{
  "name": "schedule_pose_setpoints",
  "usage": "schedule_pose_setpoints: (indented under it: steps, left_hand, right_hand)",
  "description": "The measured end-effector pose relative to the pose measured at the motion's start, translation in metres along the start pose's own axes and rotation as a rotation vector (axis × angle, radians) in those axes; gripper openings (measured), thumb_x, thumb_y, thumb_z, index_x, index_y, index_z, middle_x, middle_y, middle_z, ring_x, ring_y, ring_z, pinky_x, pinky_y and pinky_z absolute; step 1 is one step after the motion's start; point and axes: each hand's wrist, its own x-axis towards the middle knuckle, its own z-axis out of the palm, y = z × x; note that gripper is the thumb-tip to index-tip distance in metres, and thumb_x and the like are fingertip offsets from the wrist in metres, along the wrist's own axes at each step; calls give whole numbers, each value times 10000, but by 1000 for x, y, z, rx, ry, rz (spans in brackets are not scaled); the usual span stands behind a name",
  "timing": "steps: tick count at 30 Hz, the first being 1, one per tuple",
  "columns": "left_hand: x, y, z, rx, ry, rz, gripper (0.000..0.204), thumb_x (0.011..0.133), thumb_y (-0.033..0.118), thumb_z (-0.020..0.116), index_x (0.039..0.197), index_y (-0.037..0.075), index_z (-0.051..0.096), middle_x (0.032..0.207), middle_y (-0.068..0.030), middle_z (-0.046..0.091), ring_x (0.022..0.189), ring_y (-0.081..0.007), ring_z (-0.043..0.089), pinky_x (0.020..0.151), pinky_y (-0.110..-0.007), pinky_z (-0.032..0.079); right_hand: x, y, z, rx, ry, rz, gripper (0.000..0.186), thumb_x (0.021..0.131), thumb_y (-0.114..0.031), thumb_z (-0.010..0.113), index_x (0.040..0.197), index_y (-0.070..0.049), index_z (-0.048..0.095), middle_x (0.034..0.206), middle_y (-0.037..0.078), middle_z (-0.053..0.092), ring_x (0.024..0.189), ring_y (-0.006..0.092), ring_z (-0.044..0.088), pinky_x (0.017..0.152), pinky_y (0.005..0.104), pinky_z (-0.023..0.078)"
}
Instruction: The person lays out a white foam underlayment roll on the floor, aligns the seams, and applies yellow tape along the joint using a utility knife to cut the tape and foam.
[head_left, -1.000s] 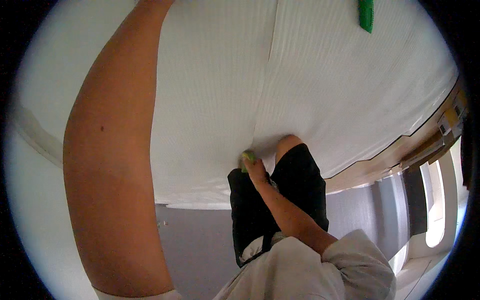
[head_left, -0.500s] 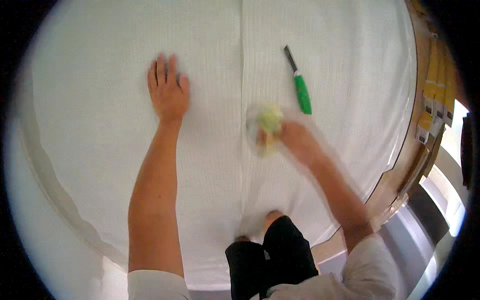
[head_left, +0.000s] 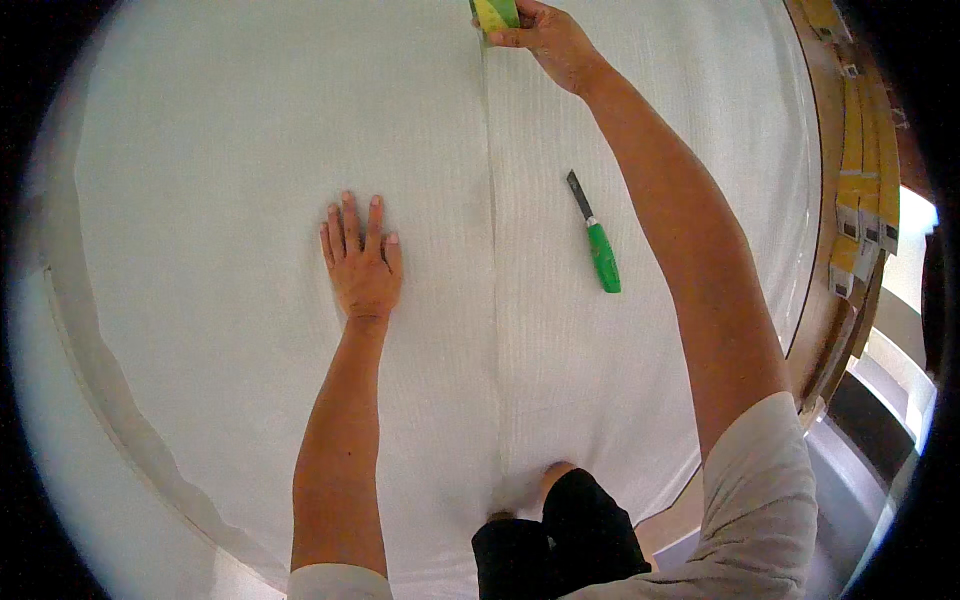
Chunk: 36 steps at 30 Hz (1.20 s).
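Observation:
My left hand (head_left: 366,268) lies palm down with fingers spread on a white, finely ribbed sheet (head_left: 220,250), left of its lengthwise seam (head_left: 492,210). At the far end of the seam, my right hand (head_left: 550,45) is closed around a yellow-and-green roll (head_left: 496,14) that looks like tape. The picture's upper edge cuts the roll off, so its far part is hidden. Right of the seam, beneath my outstretched right forearm in the picture, a utility knife (head_left: 596,238) with a green handle and dark blade rests on the sheet, touched by neither hand.
My legs in black shorts (head_left: 560,540) are at the near end of the sheet. Along the right, a brown edge (head_left: 812,240) borders the sheet, with yellow-and-white packages (head_left: 850,215) beyond it. A pale rim (head_left: 85,360) curves along the left.
My right hand has carried the roll forward along the seam to the far edge. In the picture, the knife and my left hand sit lower, as the view has shifted forward.

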Motion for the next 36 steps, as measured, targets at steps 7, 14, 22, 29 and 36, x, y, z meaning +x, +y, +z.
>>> schedule_pose_setpoints:
  steps: [7,14,22,29,36]
  left_hand:
    - [-1,1,5,6,-7,-13,548,1052,329,434,1582,191,418,1681,-156,272,1539,-378,257,1263,-538,178]
    - [-3,-6,3,-11,18,-8,540,1046,348,454,1565,199,451,1669,-160,299,1527,-396,274,1254,-552,195]
    - [4,1,25,-33,93,3,526,1021,370,501,1537,271,485,1650,-110,345,1507,-360,318,1260,-528,218]
    - [-4,-10,7,-23,146,35,512,1020,368,508,1518,249,509,1613,-133,403,1457,-396,383,1223,-548,268]
    - [-2,-13,13,-9,173,40,503,1021,371,513,1513,270,512,1610,-125,405,1465,-381,369,1229,-543,263]
  right_hand:
    - [1,21,10,-329,121,91,466,872,-146,827,1276,21,667,1151,90,699,1077,198,628,984,358,494]
    - [-3,53,26,-551,466,163,542,844,-227,864,1282,21,664,1131,114,708,991,203,639,923,351,524]
    - [-17,81,2,-826,476,-142,626,891,-232,807,1412,-1,549,1206,187,659,1066,268,638,944,377,528]
    - [-228,76,119,-369,367,243,226,982,-179,671,1151,-34,715,1042,87,762,978,170,718,903,312,553]
    - [-295,97,148,-60,233,396,260,1007,-64,623,1263,-23,647,1211,92,727,1119,201,687,981,333,529]
